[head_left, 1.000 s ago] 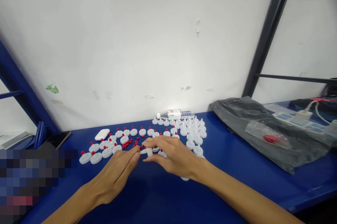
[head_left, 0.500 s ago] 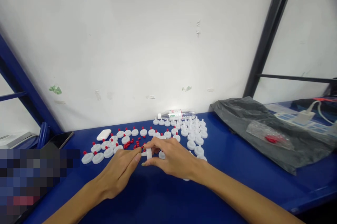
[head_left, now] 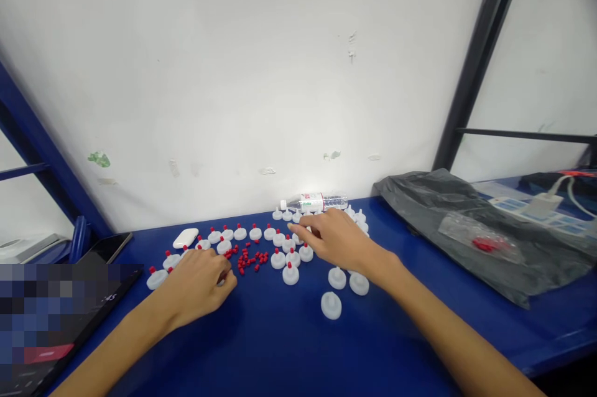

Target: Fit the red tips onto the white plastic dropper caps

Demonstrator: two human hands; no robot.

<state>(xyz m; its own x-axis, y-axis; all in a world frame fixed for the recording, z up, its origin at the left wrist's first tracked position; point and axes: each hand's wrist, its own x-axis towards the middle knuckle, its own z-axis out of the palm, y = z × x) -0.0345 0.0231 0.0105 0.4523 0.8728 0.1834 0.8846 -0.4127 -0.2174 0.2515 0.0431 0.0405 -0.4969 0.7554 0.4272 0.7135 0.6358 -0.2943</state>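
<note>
Many white round caps lie on the blue table (head_left: 289, 341), several topped with a red plug (head_left: 290, 273). Loose red plugs (head_left: 249, 261) are scattered in the middle. My left hand (head_left: 198, 285) rests on the table by the left caps, its fingers curled near the red plugs; what they hold is hidden. My right hand (head_left: 333, 238) reaches over the plain white caps (head_left: 359, 219) at the back, fingers bent down onto them. Three plain caps (head_left: 331, 305) lie apart in front.
A clear water bottle (head_left: 314, 202) lies against the white wall. A grey plastic bag (head_left: 471, 229) with a small packet of red plugs (head_left: 482, 245) covers the right side. A phone (head_left: 105, 247) and a white oval case (head_left: 185, 238) lie at the left.
Both hands were together at the centre on one white cap. They have parted: the left moved left toward the loose red plugs, the right moved back to the plain caps.
</note>
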